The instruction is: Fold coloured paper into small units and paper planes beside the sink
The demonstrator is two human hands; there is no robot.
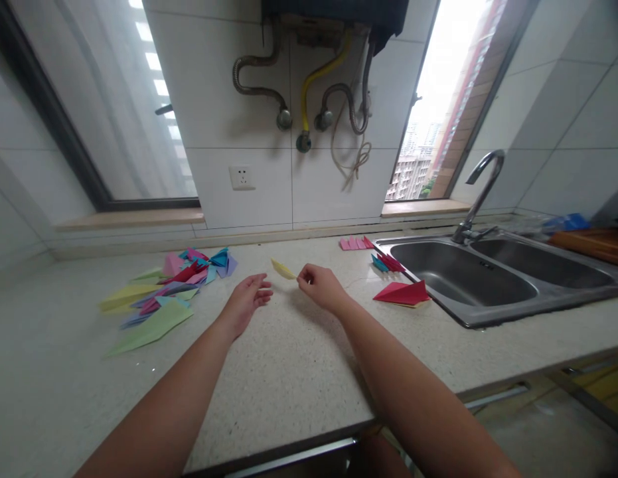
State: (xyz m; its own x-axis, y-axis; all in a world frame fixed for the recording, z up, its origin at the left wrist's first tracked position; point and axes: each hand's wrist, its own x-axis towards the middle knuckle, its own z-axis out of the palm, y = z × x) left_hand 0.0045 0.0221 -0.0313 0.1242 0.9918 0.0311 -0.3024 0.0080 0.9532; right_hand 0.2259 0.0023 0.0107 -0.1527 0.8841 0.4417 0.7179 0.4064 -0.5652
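Pinched between the fingertips of my right hand (318,285) is a small yellow folded paper piece (283,268), its slim end pointing left above the counter. Close by on the left, my left hand (246,302) has its fingers apart and holds nothing. To the left lies a loose pile of folded paper pieces (176,282) in pink, blue, purple, green and yellow, several shaped like paper planes. On the right, a red paper plane (402,292) rests by the sink, with small red and blue folded pieces (387,263) and a pink row (356,243) behind it.
A double steel sink (463,272) with a faucet (480,192) is set into the speckled counter (289,372) on the right. At the far right lies a brown wooden board (590,245). Hoses and valves (303,133) hang from a heater on the tiled wall.
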